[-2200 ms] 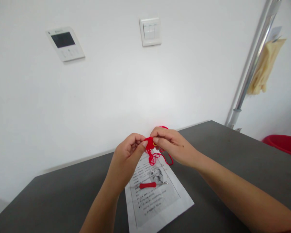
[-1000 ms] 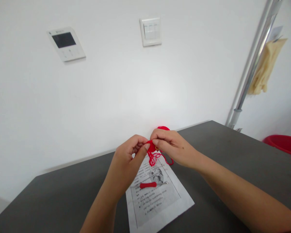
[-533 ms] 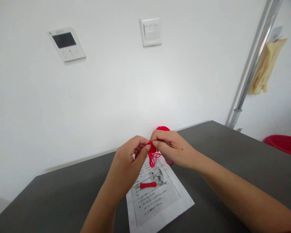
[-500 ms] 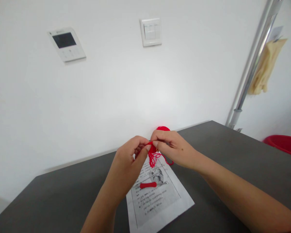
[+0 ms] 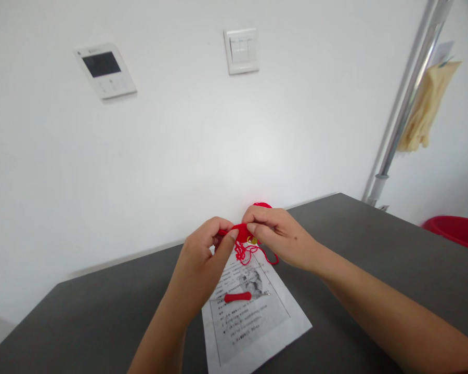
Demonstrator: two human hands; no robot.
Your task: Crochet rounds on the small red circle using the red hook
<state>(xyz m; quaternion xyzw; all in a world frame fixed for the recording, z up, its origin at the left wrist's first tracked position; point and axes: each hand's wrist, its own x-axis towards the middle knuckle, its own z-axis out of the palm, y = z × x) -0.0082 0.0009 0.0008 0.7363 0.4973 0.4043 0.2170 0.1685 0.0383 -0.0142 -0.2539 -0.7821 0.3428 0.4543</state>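
Note:
Both hands meet above the far end of a printed paper sheet (image 5: 253, 322) on a dark grey table (image 5: 101, 317). My left hand (image 5: 205, 252) pinches the left side of a small red crocheted piece (image 5: 239, 232). Its right side is pinched by my right hand (image 5: 275, 234). A tiny yellow ring (image 5: 251, 240) shows under the piece, and loose red yarn (image 5: 245, 253) dangles from it toward the paper. A red yarn ball (image 5: 262, 205) peeks out behind my right hand. A red-handled crochet hook (image 5: 239, 296) lies on the paper, untouched.
The table butts against a white wall carrying an intercom panel (image 5: 104, 70) and a light switch (image 5: 241, 50). At the right stand a metal pole (image 5: 403, 111), a hanging beige glove (image 5: 427, 109) and a red basin (image 5: 456, 232).
Both hands stayed at the same spot, fingers shifting on the red piece. It is now stretched sideways between the two pinches, and the yellow ring shows below it again.

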